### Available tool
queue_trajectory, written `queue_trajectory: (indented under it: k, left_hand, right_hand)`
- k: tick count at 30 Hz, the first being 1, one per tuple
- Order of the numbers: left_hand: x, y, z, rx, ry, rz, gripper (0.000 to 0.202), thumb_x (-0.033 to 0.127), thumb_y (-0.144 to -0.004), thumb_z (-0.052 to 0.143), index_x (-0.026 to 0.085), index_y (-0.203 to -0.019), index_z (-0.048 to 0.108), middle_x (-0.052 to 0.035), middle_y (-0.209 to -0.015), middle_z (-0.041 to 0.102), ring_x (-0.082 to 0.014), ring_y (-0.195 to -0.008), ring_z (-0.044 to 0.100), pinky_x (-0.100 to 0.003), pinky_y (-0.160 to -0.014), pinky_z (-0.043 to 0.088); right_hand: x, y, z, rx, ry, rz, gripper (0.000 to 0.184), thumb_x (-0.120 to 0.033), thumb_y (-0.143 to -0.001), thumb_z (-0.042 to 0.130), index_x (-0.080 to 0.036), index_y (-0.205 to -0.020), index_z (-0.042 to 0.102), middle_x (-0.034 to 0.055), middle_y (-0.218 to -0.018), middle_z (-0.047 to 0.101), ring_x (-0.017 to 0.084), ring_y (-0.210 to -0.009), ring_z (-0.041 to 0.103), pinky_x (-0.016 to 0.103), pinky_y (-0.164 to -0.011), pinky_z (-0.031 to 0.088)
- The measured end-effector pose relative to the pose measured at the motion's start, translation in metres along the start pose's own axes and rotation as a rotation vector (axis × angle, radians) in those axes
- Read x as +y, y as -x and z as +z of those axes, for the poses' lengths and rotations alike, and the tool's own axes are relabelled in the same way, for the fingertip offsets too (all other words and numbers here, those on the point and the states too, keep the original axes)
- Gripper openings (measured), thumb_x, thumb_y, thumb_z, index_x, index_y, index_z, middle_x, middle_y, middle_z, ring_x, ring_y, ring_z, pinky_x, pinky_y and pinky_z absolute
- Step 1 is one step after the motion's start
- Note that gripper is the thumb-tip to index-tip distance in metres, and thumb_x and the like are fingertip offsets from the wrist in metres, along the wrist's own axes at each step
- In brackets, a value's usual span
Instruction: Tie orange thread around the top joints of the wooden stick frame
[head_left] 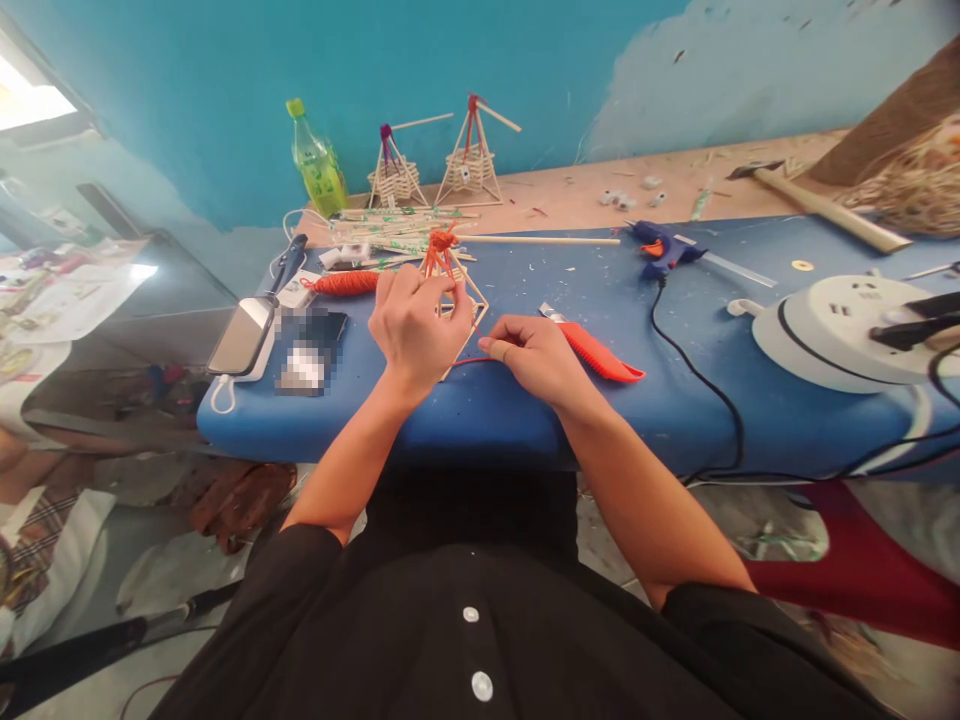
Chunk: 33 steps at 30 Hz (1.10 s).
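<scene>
A small pyramid frame of thin wooden sticks stands near the table's front edge. Orange cord is wound around its top, and a long stick juts right from there. My left hand is closed on this frame, hiding much of its left side. Just right of the frame, my right hand pinches a strand of orange-red string between thumb and forefinger. An orange-handled utility knife lies beside my right hand. Left of the frame rests a bundle of orange cord.
Two similar stick frames stand by the wall, near a green bottle. A phone lies left. A blue glue gun, a hammer and a white power-strip reel with trailing cables occupy the right.
</scene>
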<state>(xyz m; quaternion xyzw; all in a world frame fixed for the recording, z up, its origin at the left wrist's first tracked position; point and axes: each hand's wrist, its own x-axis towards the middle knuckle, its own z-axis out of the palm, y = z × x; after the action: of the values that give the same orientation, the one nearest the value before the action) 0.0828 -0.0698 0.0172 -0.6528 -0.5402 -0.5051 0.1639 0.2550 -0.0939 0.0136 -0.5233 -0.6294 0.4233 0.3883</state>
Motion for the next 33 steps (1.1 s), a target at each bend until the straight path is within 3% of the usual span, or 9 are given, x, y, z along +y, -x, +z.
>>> queue_trajectory:
  k: [4, 8, 11, 14, 18, 20, 26, 29, 33]
  left_hand:
    - [0.000, -0.003, -0.004, 0.027, -0.015, 0.062, 0.014, 0.026, -0.100, 0.076, 0.028, -0.088, 0.082, -0.0130, -0.124, 0.077, -0.0332, -0.121, 0.069, -0.056, -0.110, 0.055]
    - [0.000, -0.007, -0.007, 0.056, -0.021, 0.202, 0.018, 0.021, -0.100, 0.074, 0.029, -0.085, 0.080, -0.0060, -0.154, 0.075, -0.0338, -0.140, 0.069, -0.060, -0.122, 0.055]
    - [0.001, -0.009, -0.009, -0.028, -0.006, 0.164, 0.018, 0.022, -0.100, 0.074, 0.031, -0.086, 0.080, -0.0019, -0.157, 0.075, -0.0346, -0.142, 0.070, -0.063, -0.124, 0.054]
    - [0.003, -0.010, -0.011, -0.130, 0.048, 0.069, 0.016, 0.020, -0.099, 0.074, 0.030, -0.087, 0.080, -0.0024, -0.160, 0.073, -0.0380, -0.148, 0.067, -0.068, -0.127, 0.050]
    - [0.005, -0.010, -0.010, -0.133, 0.029, 0.053, 0.013, 0.020, -0.097, 0.075, 0.030, -0.089, 0.079, -0.0016, -0.159, 0.075, -0.0374, -0.149, 0.065, -0.067, -0.129, 0.048]
    - [0.005, -0.009, -0.009, -0.125, 0.008, 0.051, 0.012, 0.022, -0.098, 0.075, 0.030, -0.090, 0.079, -0.0013, -0.158, 0.075, -0.0369, -0.149, 0.064, -0.067, -0.130, 0.047]
    - [0.003, -0.008, -0.002, -0.104, 0.014, 0.029, 0.009, 0.026, -0.100, 0.076, 0.029, -0.091, 0.078, -0.0026, -0.158, 0.075, -0.0372, -0.150, 0.064, -0.067, -0.129, 0.047]
    - [0.001, -0.009, 0.002, -0.080, 0.022, 0.009, 0.011, 0.028, -0.102, 0.075, 0.028, -0.092, 0.078, -0.0049, -0.156, 0.077, -0.0369, -0.148, 0.065, -0.065, -0.128, 0.048]
    - [-0.001, -0.009, 0.003, -0.067, 0.029, 0.019, 0.013, 0.030, -0.106, 0.070, 0.029, -0.099, 0.082, -0.0049, -0.154, 0.077, -0.0354, -0.146, 0.067, -0.062, -0.128, 0.049]
  right_hand:
    - [0.001, 0.001, 0.000, 0.003, -0.019, -0.007, 0.037, -0.058, -0.071, 0.065, -0.022, -0.068, 0.062, -0.0019, -0.064, 0.052, 0.013, -0.066, 0.039, 0.033, -0.066, 0.030]
    - [0.002, -0.002, 0.000, 0.005, -0.014, -0.028, 0.036, -0.057, -0.073, 0.066, -0.022, -0.068, 0.062, -0.0018, -0.065, 0.053, 0.013, -0.066, 0.040, 0.033, -0.067, 0.032]
    - [0.004, -0.003, -0.002, 0.029, 0.042, -0.070, 0.032, -0.053, -0.079, 0.065, -0.021, -0.071, 0.066, 0.0008, -0.069, 0.060, 0.016, -0.068, 0.047, 0.034, -0.071, 0.037]
    - [0.005, -0.002, -0.005, 0.144, 0.219, -0.165, 0.026, -0.044, -0.088, 0.064, -0.021, -0.082, 0.075, 0.0061, -0.082, 0.072, 0.021, -0.078, 0.059, 0.038, -0.080, 0.044]
    - [-0.008, 0.003, -0.012, 0.388, 0.527, -0.379, 0.029, -0.037, -0.102, 0.060, -0.021, -0.080, 0.072, 0.0119, -0.090, 0.074, 0.027, -0.087, 0.064, 0.045, -0.089, 0.049]
    - [-0.024, 0.003, -0.014, 0.447, 0.587, -0.474, 0.030, -0.034, -0.107, 0.056, -0.023, -0.083, 0.071, 0.0119, -0.092, 0.072, 0.028, -0.091, 0.065, 0.046, -0.091, 0.051]
    - [-0.067, -0.033, -0.012, 0.453, 0.686, -0.619, 0.011, -0.026, -0.107, 0.062, -0.027, -0.108, 0.073, 0.0132, -0.116, 0.072, 0.031, -0.118, 0.063, 0.049, -0.106, 0.053]
    - [-0.071, -0.053, -0.005, 0.412, 0.702, -0.646, 0.009, -0.024, -0.106, 0.064, -0.026, -0.107, 0.073, 0.0131, -0.115, 0.072, 0.030, -0.117, 0.061, 0.050, -0.107, 0.054]
    - [-0.073, -0.058, 0.001, 0.374, 0.705, -0.634, 0.010, -0.021, -0.106, 0.063, -0.026, -0.106, 0.072, 0.0127, -0.114, 0.071, 0.031, -0.119, 0.061, 0.051, -0.107, 0.053]
